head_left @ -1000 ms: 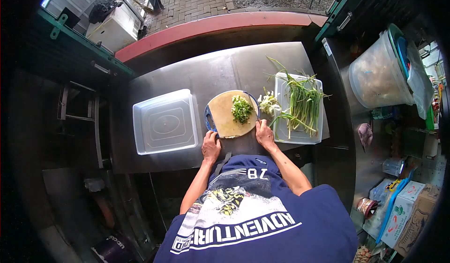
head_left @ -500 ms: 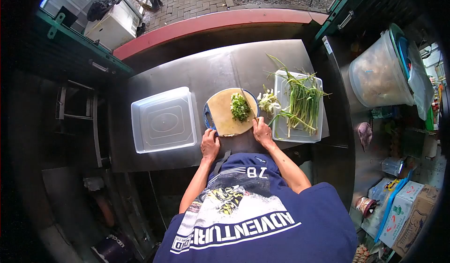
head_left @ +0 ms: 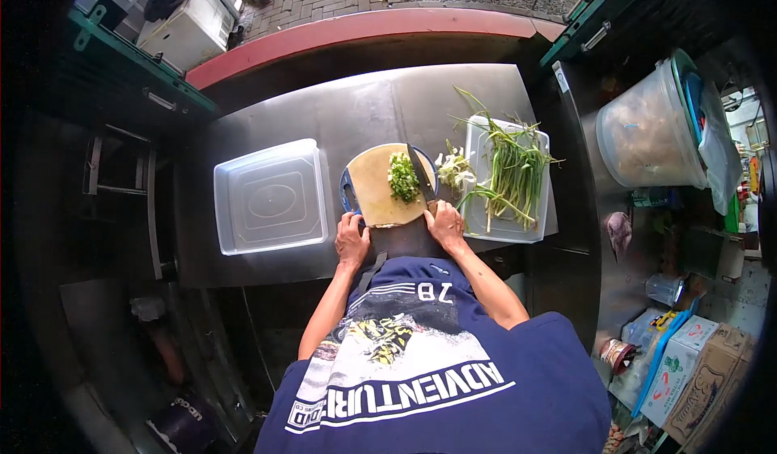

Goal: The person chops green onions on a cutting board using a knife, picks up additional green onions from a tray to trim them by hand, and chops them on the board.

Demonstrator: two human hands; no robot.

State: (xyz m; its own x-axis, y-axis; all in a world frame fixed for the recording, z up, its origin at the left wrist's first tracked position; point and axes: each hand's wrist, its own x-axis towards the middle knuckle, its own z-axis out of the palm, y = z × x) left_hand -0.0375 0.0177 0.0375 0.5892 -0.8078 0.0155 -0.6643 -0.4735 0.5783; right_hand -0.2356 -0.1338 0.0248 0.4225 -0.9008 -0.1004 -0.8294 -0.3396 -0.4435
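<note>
A round cutting board [head_left: 374, 188] with a blue rim lies on the metal table, bearing a heap of chopped green onion [head_left: 402, 177]. My left hand [head_left: 352, 240] is closed on the board's near left edge, below its handle slot. At the near right edge, the fingers of my right hand [head_left: 445, 226] are closed around the knife's handle, close against the board. The dark blade of the knife [head_left: 420, 171] lies flat on the board, just right of the heap. Cut white onion pieces [head_left: 455, 169] sit between the board and a tray of whole green onions [head_left: 515, 167].
To the left stands a clear plastic container [head_left: 271, 199] on the metal table [head_left: 356, 98]. A big lidded tub [head_left: 647, 126] occupies the right-hand counter, with cardboard boxes [head_left: 704, 373] lower down. A red ledge [head_left: 380, 37] runs beyond the table.
The knife blade has turned from edge-on to flat on the board. My right hand has shifted slightly around the handle toward the board's near edge. The whole view has moved a little.
</note>
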